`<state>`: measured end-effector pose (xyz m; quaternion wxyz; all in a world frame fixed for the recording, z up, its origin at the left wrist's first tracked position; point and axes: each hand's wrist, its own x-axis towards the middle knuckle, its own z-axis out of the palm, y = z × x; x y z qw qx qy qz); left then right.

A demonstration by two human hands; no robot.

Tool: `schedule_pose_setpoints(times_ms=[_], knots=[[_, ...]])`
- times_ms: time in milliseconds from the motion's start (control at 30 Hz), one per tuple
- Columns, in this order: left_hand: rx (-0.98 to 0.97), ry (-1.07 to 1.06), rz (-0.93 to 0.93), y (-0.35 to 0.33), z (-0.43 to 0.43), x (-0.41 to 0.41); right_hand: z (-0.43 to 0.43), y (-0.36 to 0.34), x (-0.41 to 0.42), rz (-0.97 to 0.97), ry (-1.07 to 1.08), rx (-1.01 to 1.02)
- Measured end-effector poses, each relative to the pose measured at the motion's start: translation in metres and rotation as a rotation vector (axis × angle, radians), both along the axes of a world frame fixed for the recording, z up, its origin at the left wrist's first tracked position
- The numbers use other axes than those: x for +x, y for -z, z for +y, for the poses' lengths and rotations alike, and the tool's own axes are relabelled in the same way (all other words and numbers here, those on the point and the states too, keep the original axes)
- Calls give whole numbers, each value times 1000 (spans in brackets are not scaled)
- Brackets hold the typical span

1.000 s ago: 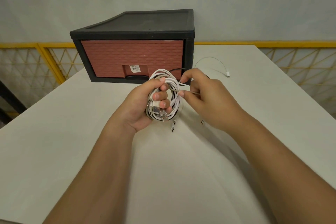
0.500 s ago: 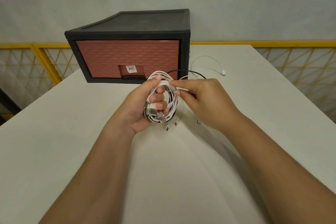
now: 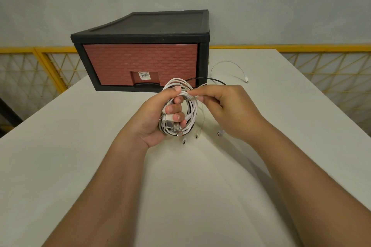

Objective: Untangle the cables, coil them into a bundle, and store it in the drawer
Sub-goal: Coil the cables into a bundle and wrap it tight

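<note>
The pale surface [image 3: 80, 166] carries a black drawer unit [image 3: 140, 26] with a brick-red front, set toward the far edge with its drawer closed. Just to the right of it, a thin white cable [image 3: 228, 61] lies in an open arc, with its plug at the right end.

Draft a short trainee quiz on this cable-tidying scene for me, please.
1. True or false: the drawer is open.
2. The cable bundle is: A inside the drawer, B on top of it, C gripped in the left hand.
3. Where does the loose white cable lie?
Key: 1 false; 2 C; 3 on the table, right of the drawer.
</note>
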<state>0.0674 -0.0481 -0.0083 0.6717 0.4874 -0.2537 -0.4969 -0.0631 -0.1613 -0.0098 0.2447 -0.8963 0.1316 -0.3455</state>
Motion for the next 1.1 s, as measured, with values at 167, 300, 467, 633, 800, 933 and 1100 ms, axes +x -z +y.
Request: schedule_pose_setpoints(times_ms=[167,300,467,633,800,933,1100], knots=[[-46,1,27,-1,1,1,-2,4,1,24,-26,359],[-61,30,34,-2,2,0,-5,4,0,22,-37,465],[-42,68,19,-1,2,-2,-9,1,-5,118,-88,509],[-66,94,73,-1,3,-2,-3,-6,-12,225,-226,621],[-75,105,86,-1,3,-2,-3,-1,-8,233,-247,667],[-52,104,65,-1,2,-4,-2,0,-7,207,-257,663],[-36,97,43,-1,0,-7,-4,9,3,188,-224,596]])
